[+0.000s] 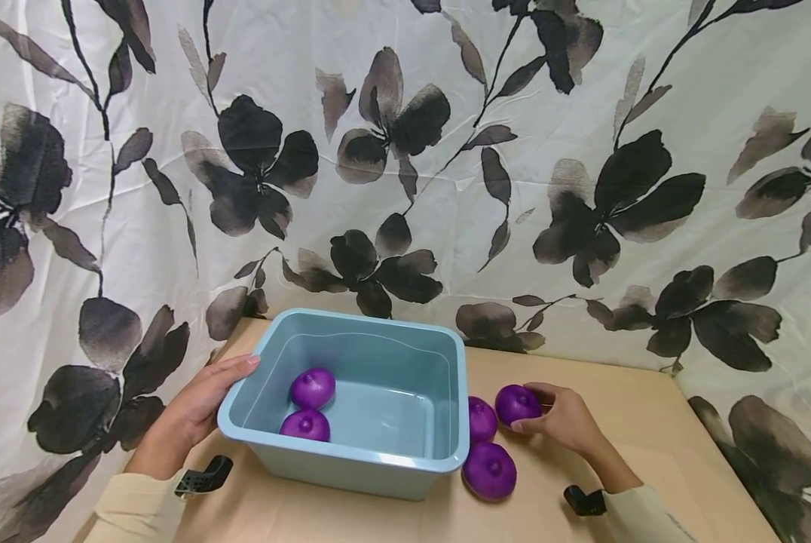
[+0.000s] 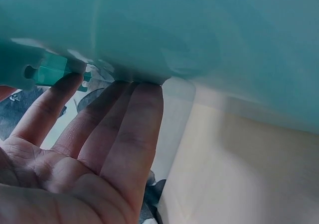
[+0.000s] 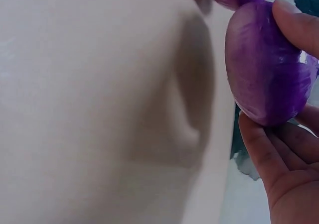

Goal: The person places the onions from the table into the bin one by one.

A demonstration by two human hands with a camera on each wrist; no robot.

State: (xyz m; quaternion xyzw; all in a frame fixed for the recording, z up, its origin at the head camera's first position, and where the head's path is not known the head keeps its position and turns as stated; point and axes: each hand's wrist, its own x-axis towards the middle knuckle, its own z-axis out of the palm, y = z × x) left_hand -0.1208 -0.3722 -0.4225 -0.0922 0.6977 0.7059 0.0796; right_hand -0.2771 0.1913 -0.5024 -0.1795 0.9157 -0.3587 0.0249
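A light blue plastic tub (image 1: 351, 449) stands on the wooden table (image 1: 650, 452), and two purple onions (image 1: 313, 388) (image 1: 305, 425) lie inside it at the left. My left hand (image 1: 198, 407) rests with straight fingers (image 2: 124, 129) against the tub's left rim (image 2: 149, 40). My right hand (image 1: 564, 418) grips a purple onion (image 1: 517, 403) just right of the tub; the right wrist view shows that onion (image 3: 266, 72) held between thumb and fingers. Two more purple onions (image 1: 482, 419) (image 1: 490, 470) lie on the table beside the tub's right wall.
A white curtain with black flowers (image 1: 405, 151) hangs behind and around the table. The table's right edge (image 1: 731, 467) runs close to my right forearm. A black wrist camera clip (image 1: 205, 477) sits by my left sleeve.
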